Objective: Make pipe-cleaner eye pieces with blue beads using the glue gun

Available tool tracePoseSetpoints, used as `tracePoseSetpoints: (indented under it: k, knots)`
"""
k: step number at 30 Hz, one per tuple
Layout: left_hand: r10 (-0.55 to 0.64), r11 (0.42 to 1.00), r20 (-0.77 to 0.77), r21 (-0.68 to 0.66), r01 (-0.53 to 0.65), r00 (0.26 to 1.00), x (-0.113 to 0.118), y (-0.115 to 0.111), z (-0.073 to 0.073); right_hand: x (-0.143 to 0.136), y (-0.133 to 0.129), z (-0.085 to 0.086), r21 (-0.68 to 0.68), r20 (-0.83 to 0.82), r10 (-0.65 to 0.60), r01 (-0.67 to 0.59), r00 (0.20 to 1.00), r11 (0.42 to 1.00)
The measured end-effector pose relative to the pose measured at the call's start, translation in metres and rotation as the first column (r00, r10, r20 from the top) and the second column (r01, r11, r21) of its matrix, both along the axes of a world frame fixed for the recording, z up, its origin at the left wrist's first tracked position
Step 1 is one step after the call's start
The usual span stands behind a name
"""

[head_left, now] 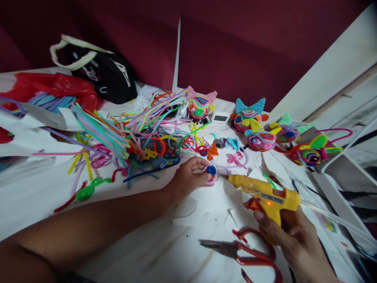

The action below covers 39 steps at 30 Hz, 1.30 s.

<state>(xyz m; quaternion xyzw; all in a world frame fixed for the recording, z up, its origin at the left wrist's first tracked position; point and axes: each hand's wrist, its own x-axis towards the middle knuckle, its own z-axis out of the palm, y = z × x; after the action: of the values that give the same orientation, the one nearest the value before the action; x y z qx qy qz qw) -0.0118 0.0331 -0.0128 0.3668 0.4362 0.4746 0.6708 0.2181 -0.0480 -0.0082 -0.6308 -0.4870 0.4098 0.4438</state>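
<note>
Between the thumb and fingers of my left hand (pixel 191 175) is a small coiled pipe-cleaner piece (pixel 211 171), with a dark blue centre and a pale lilac outer ring. My right hand (pixel 294 236) is wrapped round the handle of a yellow glue gun (pixel 259 188) with a lit orange light. The gun's nozzle points left, close to the coiled piece; whether they touch I cannot tell. A clear glue stick (pixel 330 214) runs out of the gun's back. Below the gun lie red-handled scissors (pixel 235 249), blades pointing left, on the white table.
Loose pipe cleaners (pixel 103 131) spread over the left and middle of the table (pixel 141 243). Several finished animal-face crafts, one with blue ears (pixel 250 114), line the back right. A small digital clock (pixel 220 117), a black bag (pixel 100 72) and paper scraps (pixel 185 206) are also there.
</note>
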Motion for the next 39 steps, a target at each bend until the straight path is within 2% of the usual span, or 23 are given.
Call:
tracePoseSetpoints:
  k: [8,15,22,27,33,39]
  knots:
    - [0.006,0.991,-0.129,0.135,0.011,0.992,-0.002,0.002,-0.007,0.004,0.000,-0.004,0.004,0.014,0.041,-0.041,0.999,0.999]
    - [-0.004,0.984,-0.154,0.177,0.031,0.988,-0.003,0.002,-0.006,0.006,0.000,-0.007,0.054,0.069,0.076,-0.080,0.995,0.995]
    - [-0.002,0.968,-0.152,0.249,0.040,0.988,-0.003,0.001,-0.006,0.007,-0.002,-0.008,0.013,0.033,0.061,-0.062,0.998,0.998]
    - [0.003,0.968,-0.174,0.246,0.040,0.985,-0.003,0.002,-0.008,0.007,-0.003,-0.009,0.042,0.043,0.064,-0.066,0.997,0.997]
    - [0.004,0.964,-0.169,0.263,0.041,0.986,-0.003,0.001,-0.010,0.010,-0.004,-0.008,0.067,0.134,0.090,-0.099,0.987,0.993]
    - [0.003,0.967,-0.159,0.252,0.038,0.987,-0.003,0.000,-0.008,0.014,-0.001,-0.015,0.082,0.159,0.091,-0.105,0.983,0.991]
